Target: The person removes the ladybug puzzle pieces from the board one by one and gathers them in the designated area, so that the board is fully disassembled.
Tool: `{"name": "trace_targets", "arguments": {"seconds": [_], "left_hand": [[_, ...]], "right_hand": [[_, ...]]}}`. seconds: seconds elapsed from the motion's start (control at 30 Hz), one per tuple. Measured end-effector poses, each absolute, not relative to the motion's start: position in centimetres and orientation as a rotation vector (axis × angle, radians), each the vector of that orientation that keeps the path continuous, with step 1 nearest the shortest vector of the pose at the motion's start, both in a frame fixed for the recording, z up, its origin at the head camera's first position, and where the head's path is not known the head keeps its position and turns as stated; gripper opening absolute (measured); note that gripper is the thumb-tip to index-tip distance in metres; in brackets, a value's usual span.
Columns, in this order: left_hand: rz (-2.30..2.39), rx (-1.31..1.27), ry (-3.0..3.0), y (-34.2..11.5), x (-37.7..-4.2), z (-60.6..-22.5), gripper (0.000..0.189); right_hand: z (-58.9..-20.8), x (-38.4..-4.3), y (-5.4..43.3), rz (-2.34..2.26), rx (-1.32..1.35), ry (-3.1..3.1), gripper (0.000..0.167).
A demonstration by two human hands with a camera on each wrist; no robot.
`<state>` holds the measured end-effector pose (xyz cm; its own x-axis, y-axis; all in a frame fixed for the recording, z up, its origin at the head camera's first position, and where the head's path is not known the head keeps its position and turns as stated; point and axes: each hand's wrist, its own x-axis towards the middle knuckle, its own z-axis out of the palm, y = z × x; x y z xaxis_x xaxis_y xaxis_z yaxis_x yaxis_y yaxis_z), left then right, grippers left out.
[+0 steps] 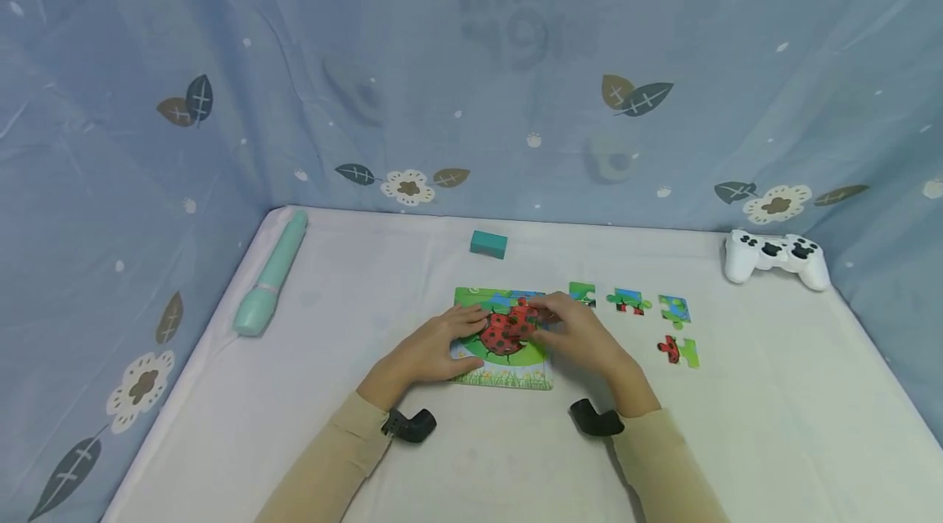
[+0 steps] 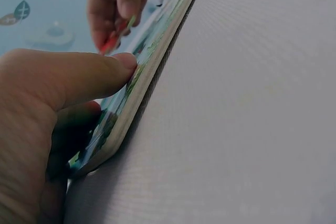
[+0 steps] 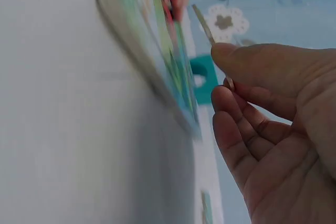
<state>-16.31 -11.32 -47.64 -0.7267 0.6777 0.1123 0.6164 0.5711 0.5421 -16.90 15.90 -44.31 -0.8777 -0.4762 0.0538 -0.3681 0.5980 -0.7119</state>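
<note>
A ladybug jigsaw puzzle board (image 1: 508, 378) lies on the white table, with grass and flowers along its near border. My left hand (image 1: 430, 347) rests on the board's left side, fingers stretched out over the picture. In the left wrist view, the thumb presses near the board's edge. Over the right part of the board, my right hand (image 1: 582, 339) pinches a red, black-dotted puzzle piece (image 1: 522, 318) between thumb and fingers. The right wrist view shows that puzzle piece (image 3: 203, 23) edge-on, apart from the board. Several loose puzzle pieces (image 1: 678, 349) lie right of the board.
Behind the board stands a small teal block (image 1: 489, 244). A white game controller (image 1: 773, 257) lies at the back right, and a mint-green wand-shaped object (image 1: 268, 281) at the left. Blue patterned cloth (image 1: 471, 97) hangs behind the table.
</note>
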Motion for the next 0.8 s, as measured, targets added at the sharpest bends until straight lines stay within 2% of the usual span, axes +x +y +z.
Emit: {"name": "trace_targets", "arguments": {"seconds": [0.5, 0.8], "left_hand": [[0.872, 1.137, 2.683, -10.9, -16.4, -47.8, 0.064], [0.864, 1.099, 2.683, -11.2, -16.3, -47.6, 0.064]], "right_hand": [[-44.1, -14.9, 25.9, -1.01, -0.516, 2.835, 0.042], [-44.1, -13.9, 29.3, -0.92, -0.369, 2.816, 0.045]]}}
